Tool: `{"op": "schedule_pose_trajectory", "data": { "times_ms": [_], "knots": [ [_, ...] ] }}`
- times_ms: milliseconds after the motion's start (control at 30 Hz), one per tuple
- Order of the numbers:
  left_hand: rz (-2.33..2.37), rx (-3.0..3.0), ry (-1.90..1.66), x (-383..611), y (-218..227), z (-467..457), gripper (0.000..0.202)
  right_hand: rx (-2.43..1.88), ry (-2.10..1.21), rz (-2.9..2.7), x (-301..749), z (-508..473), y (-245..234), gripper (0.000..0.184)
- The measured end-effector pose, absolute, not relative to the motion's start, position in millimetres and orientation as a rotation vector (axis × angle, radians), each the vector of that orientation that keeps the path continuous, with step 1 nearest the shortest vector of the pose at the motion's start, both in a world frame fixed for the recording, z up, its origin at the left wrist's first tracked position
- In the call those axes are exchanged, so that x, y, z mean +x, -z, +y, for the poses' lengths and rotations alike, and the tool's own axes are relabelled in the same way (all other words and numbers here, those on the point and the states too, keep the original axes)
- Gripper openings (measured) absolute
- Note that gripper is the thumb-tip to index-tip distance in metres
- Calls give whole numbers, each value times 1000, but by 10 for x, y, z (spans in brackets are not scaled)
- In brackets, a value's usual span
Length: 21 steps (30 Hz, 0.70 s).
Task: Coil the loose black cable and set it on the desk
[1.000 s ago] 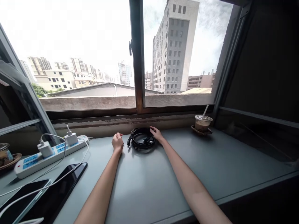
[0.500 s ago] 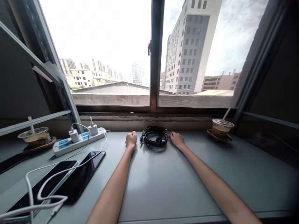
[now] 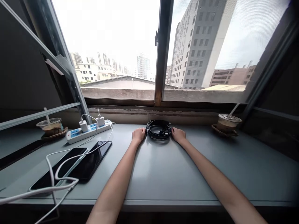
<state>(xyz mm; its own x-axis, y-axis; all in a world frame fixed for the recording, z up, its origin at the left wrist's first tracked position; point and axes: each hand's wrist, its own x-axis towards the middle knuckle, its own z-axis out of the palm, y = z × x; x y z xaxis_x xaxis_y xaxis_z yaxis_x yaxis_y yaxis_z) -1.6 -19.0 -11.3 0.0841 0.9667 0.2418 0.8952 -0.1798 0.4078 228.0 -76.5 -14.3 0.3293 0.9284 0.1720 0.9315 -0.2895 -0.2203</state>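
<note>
A coiled black cable lies on the grey table near the window sill. My left hand rests on the table at the coil's left edge, fingers curled, touching it. My right hand sits at the coil's right edge, fingers bent down onto the table beside the cable. The two hands flank the coil; whether either one grips a strand is hidden by the fingers.
A white power strip with chargers stands at the left, its white cables trailing over two dark phones. Iced drinks in plastic cups stand far left and far right. The window frame rises behind.
Both hands have closed in on the coil from either side; the left now touches it. The camera has swung left and tilted, showing more of the table's left side.
</note>
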Motion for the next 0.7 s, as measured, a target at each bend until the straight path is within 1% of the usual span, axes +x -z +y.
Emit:
{"op": "schedule_pose_trajectory", "data": {
  "times_ms": [133, 333, 700],
  "knots": [
    [1924, 2271, -581, -6, 58, -184, 52, -2316, 29, -1671, 2275, -762, 113, 29],
    [1947, 2320, -500, 5, 19, -127, 53, -2285, 42, -1691, 2302, -744, 87, 27],
    [1984, 2350, -489, 2, 24, -118, 53, -2251, 22, -1693, 2306, -736, 104, 27]
  ]
}}
